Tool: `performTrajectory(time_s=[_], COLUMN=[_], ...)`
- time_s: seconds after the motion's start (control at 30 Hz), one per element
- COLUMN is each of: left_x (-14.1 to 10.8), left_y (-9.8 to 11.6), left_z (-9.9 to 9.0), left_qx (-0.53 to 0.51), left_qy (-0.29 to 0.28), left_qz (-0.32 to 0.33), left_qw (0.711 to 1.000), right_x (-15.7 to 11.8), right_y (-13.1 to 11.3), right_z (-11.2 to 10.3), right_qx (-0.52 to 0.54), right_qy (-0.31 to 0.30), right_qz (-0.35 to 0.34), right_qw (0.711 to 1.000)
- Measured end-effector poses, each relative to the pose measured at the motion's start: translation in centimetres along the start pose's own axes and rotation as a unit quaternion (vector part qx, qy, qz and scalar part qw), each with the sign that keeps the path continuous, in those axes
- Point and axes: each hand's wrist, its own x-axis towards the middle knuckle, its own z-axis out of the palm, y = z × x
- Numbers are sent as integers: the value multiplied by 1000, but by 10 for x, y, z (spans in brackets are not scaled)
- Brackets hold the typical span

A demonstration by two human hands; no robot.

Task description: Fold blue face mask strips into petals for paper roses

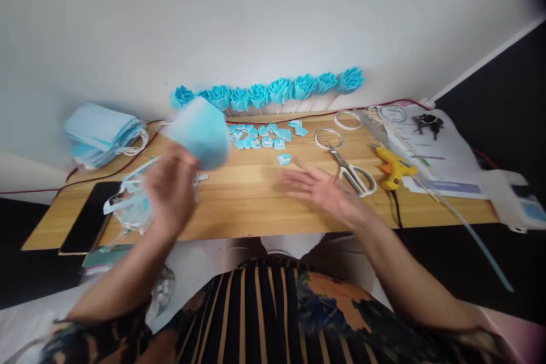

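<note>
Blurred blue sheet [205,133] extends far and right of the left hand [173,187], which pinches its near edge. Right hand [318,187] is spread wide, left of the scissors [350,172]; its contact with the table [243,205] cannot be determined.

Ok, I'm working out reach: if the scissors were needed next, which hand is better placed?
Probably the right hand: it looks empty, fingers spread, close to the scissors. The left hand is farther from them and holds up a blue piece.
</note>
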Motion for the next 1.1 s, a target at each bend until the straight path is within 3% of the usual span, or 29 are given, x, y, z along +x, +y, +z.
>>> performTrajectory(time_s=[0.07,0.13,0.23,0.3,0.4,0.47,0.57,0.67,0.73,0.9,1.1], left_x=[-26,-44,-55,-55,-49,-44,-40,-39,-38,-37,-36], left_y=[3,3,2,2,2,4,9,15,17,14,16], left_z=[46,80,101,101,99,103,116,126,128,126,133], left_qx=[-45,-81,-128,-157,-223,-305,-407,-417,-402,-360,-340], left_qy=[-105,-210,-265,-241,-150,-154,-246,-248,-232,-239,-306], left_qz=[93,204,234,183,12,-102,-213,-301,-323,-272,-299], left_qw=[989,953,927,940,963,934,853,821,825,860,838], right_x=[14,21,20,16,12,11,9,7,5,0,-1], right_y=[7,17,29,33,34,34,34,34,34,33,34], right_z=[21,31,31,26,21,20,23,24,20,5,6], right_qx=[152,213,216,218,225,226,234,227,197,56,-36], right_qy=[-26,30,89,109,122,116,105,95,105,209,222], right_qz=[22,25,48,60,61,59,63,51,32,1,-16], right_qw=[988,976,971,968,965,965,965,968,974,976,974])
